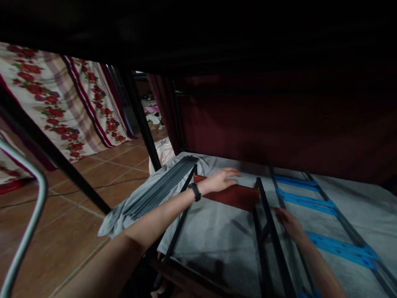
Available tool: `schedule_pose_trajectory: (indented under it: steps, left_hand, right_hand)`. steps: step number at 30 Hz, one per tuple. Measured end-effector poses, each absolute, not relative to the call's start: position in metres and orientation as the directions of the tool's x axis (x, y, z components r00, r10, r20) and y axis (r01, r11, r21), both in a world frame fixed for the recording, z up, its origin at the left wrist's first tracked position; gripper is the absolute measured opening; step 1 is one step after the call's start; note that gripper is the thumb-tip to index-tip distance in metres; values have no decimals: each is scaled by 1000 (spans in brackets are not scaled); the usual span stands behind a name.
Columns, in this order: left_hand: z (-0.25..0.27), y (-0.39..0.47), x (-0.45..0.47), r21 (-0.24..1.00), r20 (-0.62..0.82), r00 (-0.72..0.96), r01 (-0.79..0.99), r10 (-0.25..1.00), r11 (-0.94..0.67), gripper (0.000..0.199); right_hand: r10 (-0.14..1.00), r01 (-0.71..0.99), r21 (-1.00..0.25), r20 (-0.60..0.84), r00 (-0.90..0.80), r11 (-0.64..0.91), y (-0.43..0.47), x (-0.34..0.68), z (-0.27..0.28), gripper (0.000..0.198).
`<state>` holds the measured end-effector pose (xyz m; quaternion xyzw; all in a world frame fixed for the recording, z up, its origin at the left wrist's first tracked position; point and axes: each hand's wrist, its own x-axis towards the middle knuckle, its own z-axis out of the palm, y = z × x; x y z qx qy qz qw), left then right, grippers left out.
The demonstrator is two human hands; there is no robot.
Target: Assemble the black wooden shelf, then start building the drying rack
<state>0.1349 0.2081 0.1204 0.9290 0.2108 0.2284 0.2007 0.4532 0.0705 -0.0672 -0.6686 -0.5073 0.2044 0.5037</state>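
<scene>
Our hands are apart: the left hand [220,181], loosely spread, partly hides a flat red-brown board [237,198] beneath; the blurred right hand [290,224], grip unclear, is beside a black metal frame [274,236].

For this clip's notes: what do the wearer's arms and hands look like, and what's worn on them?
Both hands, left and right, are ungloved, and no sleeves show on the forearms. The left wrist wears a black band, perhaps a watch; none shows on the right.
</scene>
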Motion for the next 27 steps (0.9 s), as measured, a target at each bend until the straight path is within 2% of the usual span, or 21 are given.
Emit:
schedule_pose_trajectory:
  steps: [1, 3, 5, 6, 8, 12, 17, 22, 27]
  left_hand:
    - [123, 212, 106, 506, 389, 747, 316, 539, -802, 33]
    - [117, 221, 46, 643, 410, 541, 400, 735, -653, 30]
    - [96, 227, -8, 831, 284, 225, 427, 932, -356, 27]
    - [82, 229, -31, 900, 192, 76, 385, 978, -207, 27]
    - [53, 232, -62, 932, 123, -3, 345, 992, -114, 30]
    - [11, 238, -74, 964, 63, 10, 259, 998, -63, 34]
    - [-1, 258, -44, 979, 118, 120, 154, 986, -136, 42]
    - [-8, 267, -19, 990, 139, 282, -73, 949, -123, 56]
    - [-20, 261, -10, 963, 197, 381, -246, 903, -107, 47]
  right_hand:
    - [880, 441, -898, 208, 428, -2, 61, 458, -62, 27]
    - [888, 443, -896, 177, 425, -34, 44, 464, -46, 32]
    - [878, 502, -863, 201, 435, -52, 36, 461, -24, 37]
    - [867, 539, -841, 233, 441, -49, 37, 454, -11, 38]
    - [869, 622, -783, 296, 396, -17, 49, 430, 17, 39]
    - [905, 758, -626, 409, 119, 183, 101, 348, 63, 33]
    - [924, 846, -421, 332, -192, 327, 172, 246, 72, 35]
    - [941, 903, -274, 178, -289, 330, 220, 193, 58, 34]
    - [958, 932, -221, 51, -283, 287, 234, 175, 53, 26]
